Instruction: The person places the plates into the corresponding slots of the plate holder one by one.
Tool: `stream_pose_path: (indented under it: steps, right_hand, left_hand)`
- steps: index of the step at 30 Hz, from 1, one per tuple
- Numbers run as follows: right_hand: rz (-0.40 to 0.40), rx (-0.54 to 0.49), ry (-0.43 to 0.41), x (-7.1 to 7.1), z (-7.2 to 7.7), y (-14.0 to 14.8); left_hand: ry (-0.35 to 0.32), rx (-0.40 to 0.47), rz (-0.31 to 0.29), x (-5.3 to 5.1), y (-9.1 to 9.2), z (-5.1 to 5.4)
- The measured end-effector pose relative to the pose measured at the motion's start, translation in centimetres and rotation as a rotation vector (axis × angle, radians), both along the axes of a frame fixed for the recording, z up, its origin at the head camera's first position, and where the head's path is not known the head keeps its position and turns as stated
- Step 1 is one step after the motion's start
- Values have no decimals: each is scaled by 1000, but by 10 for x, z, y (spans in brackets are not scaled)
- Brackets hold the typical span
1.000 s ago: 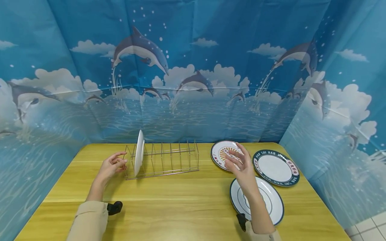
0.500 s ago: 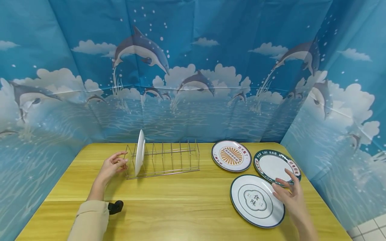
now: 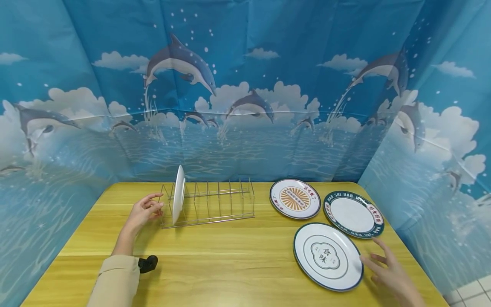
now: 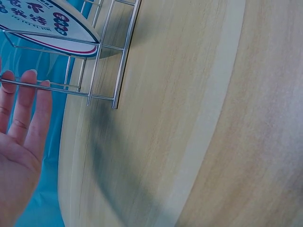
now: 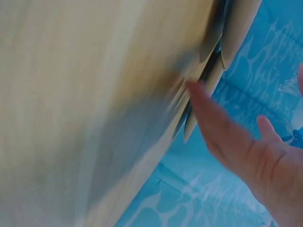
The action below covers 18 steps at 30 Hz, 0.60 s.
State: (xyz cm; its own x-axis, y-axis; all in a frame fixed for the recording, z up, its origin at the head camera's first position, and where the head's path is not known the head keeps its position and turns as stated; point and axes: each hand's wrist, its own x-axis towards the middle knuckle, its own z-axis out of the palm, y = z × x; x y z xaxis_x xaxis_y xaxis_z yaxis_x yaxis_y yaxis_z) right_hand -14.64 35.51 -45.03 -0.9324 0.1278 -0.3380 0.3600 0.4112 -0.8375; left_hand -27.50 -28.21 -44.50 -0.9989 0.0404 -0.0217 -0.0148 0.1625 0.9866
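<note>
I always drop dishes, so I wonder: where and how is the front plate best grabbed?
The front plate is probably best pinched by its right rim, from the right: it lies flat with that edge exposed, the right hand is just beside it, and the sunburst plate lies beyond the far side.

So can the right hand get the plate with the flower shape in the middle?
Probably yes. The right hand looks empty and is just beside the rim of that plate, and nothing lies on top of it. I can't tell whether the fingers touch it.
</note>
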Motion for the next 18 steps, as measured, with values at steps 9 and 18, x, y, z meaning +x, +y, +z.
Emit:
stream_pose_path:
  steps: [9, 18]
  right_hand:
    - [68, -291, -98, -2, -15, 4]
    - [135, -385, -148, -6, -17, 6]
  left_hand:
    - [7, 0, -7, -1, -1, -3]
    - [0, -7, -7, 0, -1, -1]
